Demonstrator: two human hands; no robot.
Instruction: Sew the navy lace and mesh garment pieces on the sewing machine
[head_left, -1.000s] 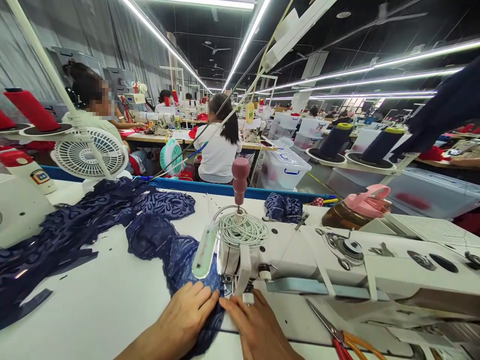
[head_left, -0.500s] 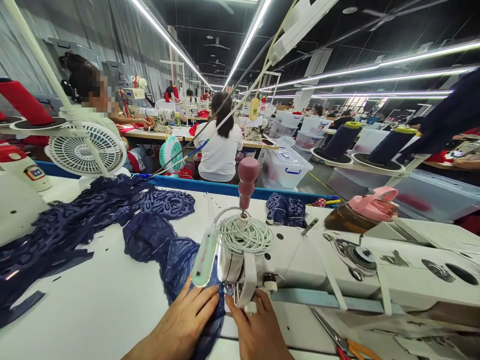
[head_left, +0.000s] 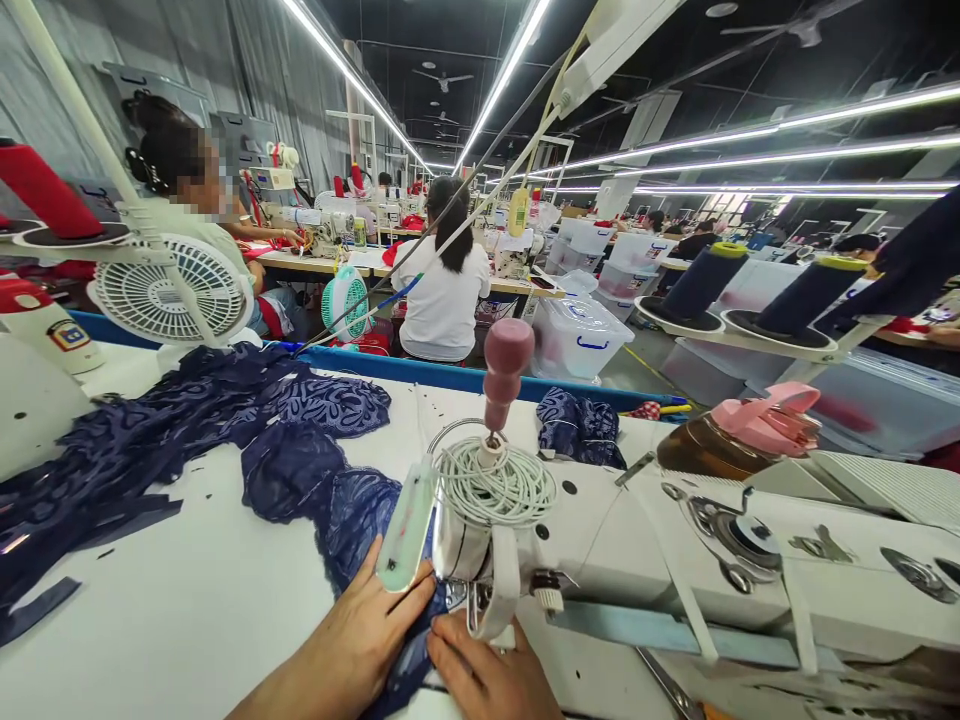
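Observation:
My left hand (head_left: 352, 645) lies flat with fingers stretched on a strip of navy lace fabric (head_left: 352, 520), just left of the needle area of the white sewing machine (head_left: 637, 540). My right hand (head_left: 480, 675) rests on the same fabric right under the machine head, fingers curled down onto the cloth. The lace runs from under my hands back to a larger navy pile (head_left: 150, 440) at the left. A coil of white cord (head_left: 495, 485) sits on top of the machine head.
A white desk fan (head_left: 169, 295) and red thread cones (head_left: 41, 195) stand at the left. A pink-lidded bottle (head_left: 739, 435) and navy thread cones (head_left: 701, 280) are at the right. Other people sit at sewing tables beyond, among plastic bins (head_left: 577, 335).
My head has moved closer and lower, so the machine looms larger. Both hands have slid the lace slightly under the machine head; the scissors at the lower right have dropped out of view.

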